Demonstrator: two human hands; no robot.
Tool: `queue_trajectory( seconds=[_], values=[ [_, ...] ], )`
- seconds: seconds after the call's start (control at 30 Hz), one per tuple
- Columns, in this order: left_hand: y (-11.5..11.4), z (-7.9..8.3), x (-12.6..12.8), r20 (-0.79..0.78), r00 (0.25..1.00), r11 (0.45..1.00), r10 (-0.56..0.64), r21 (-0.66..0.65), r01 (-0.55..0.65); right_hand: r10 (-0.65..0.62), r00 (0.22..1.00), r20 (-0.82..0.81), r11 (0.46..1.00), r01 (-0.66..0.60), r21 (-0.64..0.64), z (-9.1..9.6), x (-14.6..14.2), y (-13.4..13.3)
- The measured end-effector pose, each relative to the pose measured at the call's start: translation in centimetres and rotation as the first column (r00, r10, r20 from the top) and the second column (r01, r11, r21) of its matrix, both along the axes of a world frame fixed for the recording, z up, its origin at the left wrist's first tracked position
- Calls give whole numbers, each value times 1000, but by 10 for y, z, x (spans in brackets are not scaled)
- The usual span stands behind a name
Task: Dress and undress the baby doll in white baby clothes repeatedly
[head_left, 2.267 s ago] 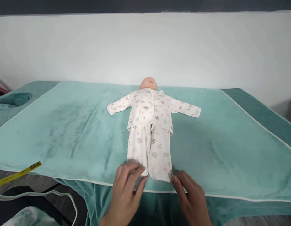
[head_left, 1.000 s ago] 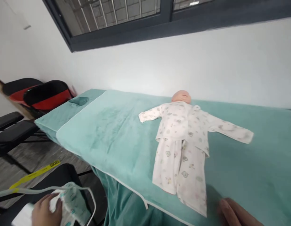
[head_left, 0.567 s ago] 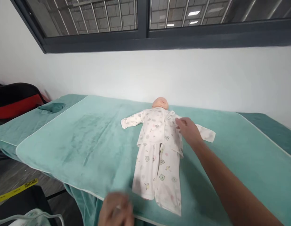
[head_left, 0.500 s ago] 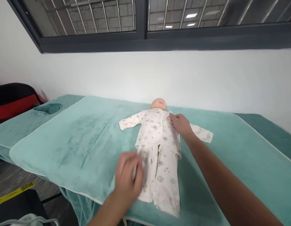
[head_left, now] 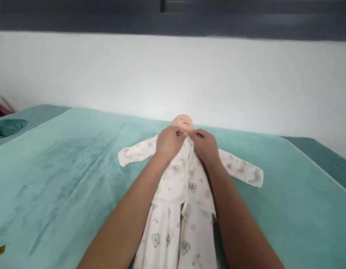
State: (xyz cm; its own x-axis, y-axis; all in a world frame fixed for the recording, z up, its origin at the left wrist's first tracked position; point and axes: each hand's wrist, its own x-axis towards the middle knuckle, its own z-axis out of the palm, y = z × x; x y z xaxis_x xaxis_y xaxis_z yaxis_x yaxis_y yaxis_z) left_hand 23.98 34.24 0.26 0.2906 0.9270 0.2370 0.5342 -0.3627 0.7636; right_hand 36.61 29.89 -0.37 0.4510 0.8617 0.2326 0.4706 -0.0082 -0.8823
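A baby doll point(head_left: 181, 121) lies on its back on the teal bed cover, its head toward the wall. It wears a white printed baby shirt point(head_left: 173, 179) with both sleeves spread wide, and matching baby pants point(head_left: 164, 235). At the collar, my left hand point(head_left: 170, 142) pinches the shirt's edge just below the chin. My right hand point(head_left: 204, 145) pinches the other side of the neckline, close beside it. The front edges meet down the middle of the chest. The fingertips and whatever fastening lies between them are partly hidden.
The teal cover point(head_left: 72, 179) spreads over a padded bed against a white wall point(head_left: 105, 71). A hole point(head_left: 10, 127) opens in the bed's far left end. Above the wall runs a dark window frame point(head_left: 77, 18). Something red point(head_left: 0, 110) shows at the left edge.
My left hand has moved up from beside the pants to the shirt's collar. My right hand has shifted inward to the neckline. The view has come closer and tilted down.
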Motion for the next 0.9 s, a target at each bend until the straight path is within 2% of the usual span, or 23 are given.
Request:
queue_trajectory(
  seconds=[0.13, 0.23, 0.33, 0.53, 0.77, 0.9],
  values=[
    [5, 2, -3, 121, 992, 998, -35, -44, 41, 45, 998, -49, 998, -42, 46, 5, 0, 0],
    [5, 4, -6, 286, 956, 988, -68, -116, 105, 50, 996, -68, 997, -45, 67, 7, -2, -2],
    [5, 3, -8, 381, 921, 975, -83, -161, 154, 64, 990, -126, 995, -53, 85, 4, -4, -7],
    [4, 0, -7, 461, 882, 959, -103, -189, 210, 46, 969, -244, 996, -24, 89, -1, -2, -14],
    [2, 1, -8, 474, 870, 952, -136, -180, 247, 33, 971, -238, 993, -5, 118, -5, -2, -13],
    [3, 3, -10, 456, 878, 935, -147, -225, 273, 59, 989, -138, 989, -39, 139, -4, -4, -15]
  ],
)
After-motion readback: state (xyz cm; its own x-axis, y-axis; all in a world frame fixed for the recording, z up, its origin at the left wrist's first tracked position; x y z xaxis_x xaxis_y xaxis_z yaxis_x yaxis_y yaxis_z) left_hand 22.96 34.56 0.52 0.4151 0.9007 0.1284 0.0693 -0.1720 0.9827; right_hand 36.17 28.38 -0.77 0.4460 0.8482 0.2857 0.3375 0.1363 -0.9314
